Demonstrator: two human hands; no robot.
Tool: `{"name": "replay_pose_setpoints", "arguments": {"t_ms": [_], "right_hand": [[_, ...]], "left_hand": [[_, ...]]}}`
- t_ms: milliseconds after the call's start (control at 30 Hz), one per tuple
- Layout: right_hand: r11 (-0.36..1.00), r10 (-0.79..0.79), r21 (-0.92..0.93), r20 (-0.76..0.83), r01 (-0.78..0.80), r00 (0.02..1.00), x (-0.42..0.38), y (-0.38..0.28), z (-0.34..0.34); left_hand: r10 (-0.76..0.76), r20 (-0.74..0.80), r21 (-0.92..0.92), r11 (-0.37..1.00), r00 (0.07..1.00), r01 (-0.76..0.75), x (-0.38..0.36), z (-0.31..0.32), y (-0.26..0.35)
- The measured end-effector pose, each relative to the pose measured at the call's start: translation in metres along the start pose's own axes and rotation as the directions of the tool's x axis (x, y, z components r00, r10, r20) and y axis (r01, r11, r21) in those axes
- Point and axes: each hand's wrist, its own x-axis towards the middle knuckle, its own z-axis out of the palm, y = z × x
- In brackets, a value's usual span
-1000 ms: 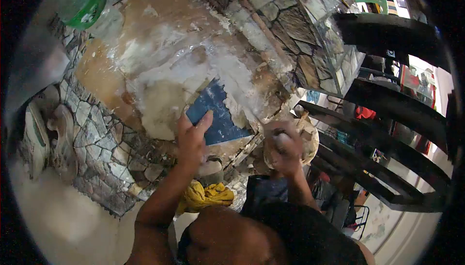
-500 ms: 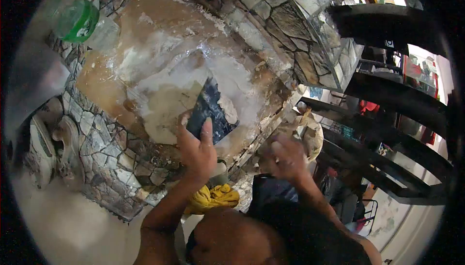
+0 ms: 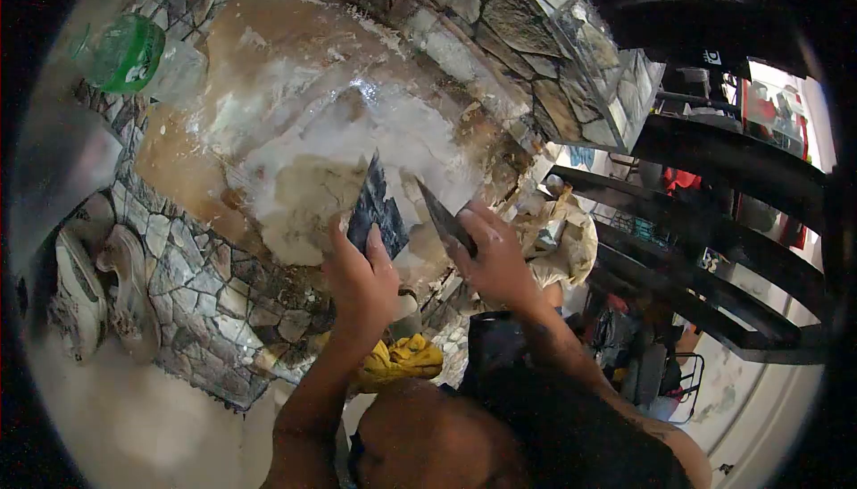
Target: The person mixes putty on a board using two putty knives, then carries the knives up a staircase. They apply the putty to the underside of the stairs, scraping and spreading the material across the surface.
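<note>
My left hand (image 3: 363,266) grips a flat dark blue-black piece (image 3: 378,212) with pale smears, its pointed end upward, thumb on its face. To the right, my right hand (image 3: 489,255) holds a thin grey pointed blade (image 3: 441,214) whose tip leans toward the dark piece; a small gap separates the two. Beneath both hands lies a board (image 3: 183,145) coated with wet whitish paste (image 3: 308,194), thickest near the middle.
A green-labelled plastic bottle (image 3: 134,53) lies at upper left. Shoes (image 3: 82,284) stand at left. Stone-patterned surfaces (image 3: 192,297) surround the board. A yellow cloth (image 3: 402,360), a dusty paper bag (image 3: 571,239) and black rails (image 3: 705,221) are nearby.
My right hand has moved left and up, bringing the blade into clear view beside the dark piece. The pale lump on the dark piece no longer shows, and that piece looks narrower.
</note>
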Motion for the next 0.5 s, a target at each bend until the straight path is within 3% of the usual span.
{"name": "replay_pose_setpoints", "arguments": {"t_ms": [67,200,300,400,500], "right_hand": [[0.999,0.021,-0.031,0.107,-0.017,0.994,-0.003,-0.005,-0.005],[1.000,0.002,-0.003,0.044,-0.002,0.999,-0.002,-0.029,-0.014],[0.997,-0.071,0.046,0.039,0.069,0.997,-0.003,-0.034,-0.003],[0.992,-0.079,0.107,0.063,0.072,0.995,0.006,-0.030,0.016],[0.995,-0.091,0.025,-0.032,0.092,0.995,0.024,-0.006,0.010]], "left_hand": [[-0.018,0.079,0.068,0.998,0.997,0.012,0.004,-0.002,0.004],[-0.059,0.129,0.128,0.991,0.990,0.042,0.006,0.003,0.000],[0.078,0.052,0.011,0.997,0.996,-0.079,0.004,0.003,0.004],[0.036,0.103,0.009,0.999,0.994,-0.037,-0.005,0.001,0.014],[0.084,0.051,-0.027,0.996,0.995,-0.082,-0.010,-0.001,0.007]]}}
